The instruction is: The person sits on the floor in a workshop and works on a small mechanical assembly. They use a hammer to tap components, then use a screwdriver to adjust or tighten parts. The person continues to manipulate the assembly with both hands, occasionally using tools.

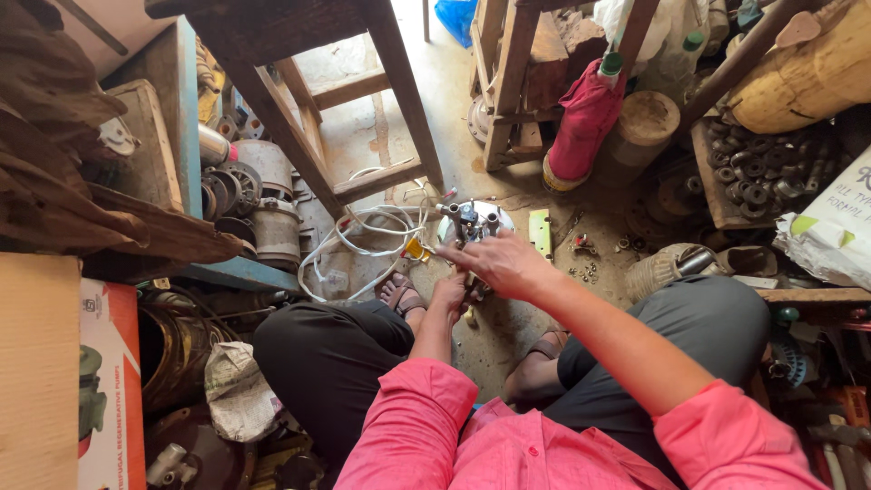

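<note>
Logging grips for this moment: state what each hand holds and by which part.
Right hand reaches onto the round metal motor part; its grip is hidden. Left hand sits below it; whether it holds anything cannot be told.

Wooden stool (363, 91) beside red-wrapped bottle (585, 122); white cable (363, 236), newspaper wad (238, 390), tray of nuts (762, 172).

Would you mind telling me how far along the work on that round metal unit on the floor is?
Done: loose nuts and bolts already lie on the floor. In hand: right hand works atop the round metal unit; left hand is below it, beside a yellow-handled tool. Left: white cable lies loose, so the unit looks unfinished.
</note>
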{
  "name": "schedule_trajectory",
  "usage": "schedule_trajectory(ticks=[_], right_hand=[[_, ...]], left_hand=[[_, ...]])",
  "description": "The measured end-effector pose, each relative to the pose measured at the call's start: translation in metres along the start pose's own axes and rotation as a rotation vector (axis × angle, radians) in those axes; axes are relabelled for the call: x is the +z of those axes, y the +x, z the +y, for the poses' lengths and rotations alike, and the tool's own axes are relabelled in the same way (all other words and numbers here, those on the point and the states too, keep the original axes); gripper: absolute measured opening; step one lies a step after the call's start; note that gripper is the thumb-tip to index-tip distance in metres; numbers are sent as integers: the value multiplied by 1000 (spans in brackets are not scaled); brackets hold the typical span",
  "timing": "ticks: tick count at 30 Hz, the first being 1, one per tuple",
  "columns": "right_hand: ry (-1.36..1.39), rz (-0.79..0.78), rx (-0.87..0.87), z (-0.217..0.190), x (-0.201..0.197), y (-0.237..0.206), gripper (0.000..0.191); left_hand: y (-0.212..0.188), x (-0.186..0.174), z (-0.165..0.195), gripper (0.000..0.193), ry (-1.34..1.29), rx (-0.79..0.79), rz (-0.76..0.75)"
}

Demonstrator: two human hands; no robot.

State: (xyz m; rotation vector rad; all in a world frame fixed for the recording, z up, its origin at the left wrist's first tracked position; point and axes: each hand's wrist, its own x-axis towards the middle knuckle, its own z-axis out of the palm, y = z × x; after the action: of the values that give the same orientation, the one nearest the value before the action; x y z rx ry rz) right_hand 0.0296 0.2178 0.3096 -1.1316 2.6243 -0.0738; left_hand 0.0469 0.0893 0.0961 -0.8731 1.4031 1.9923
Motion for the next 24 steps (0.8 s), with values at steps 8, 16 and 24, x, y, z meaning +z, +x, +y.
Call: schedule_trajectory(ticks=[8, 16, 24], right_hand=[[-98, 479, 23, 2, 29, -5, 50], [107, 620, 391, -41, 57, 10, 40], [208, 461, -34, 9, 47, 3, 27]], left_hand=[[9, 2, -3, 15, -10, 111, -3], [-5, 6, 9, 23, -145, 35, -71], [13, -2, -7, 12, 87, 113, 32]])
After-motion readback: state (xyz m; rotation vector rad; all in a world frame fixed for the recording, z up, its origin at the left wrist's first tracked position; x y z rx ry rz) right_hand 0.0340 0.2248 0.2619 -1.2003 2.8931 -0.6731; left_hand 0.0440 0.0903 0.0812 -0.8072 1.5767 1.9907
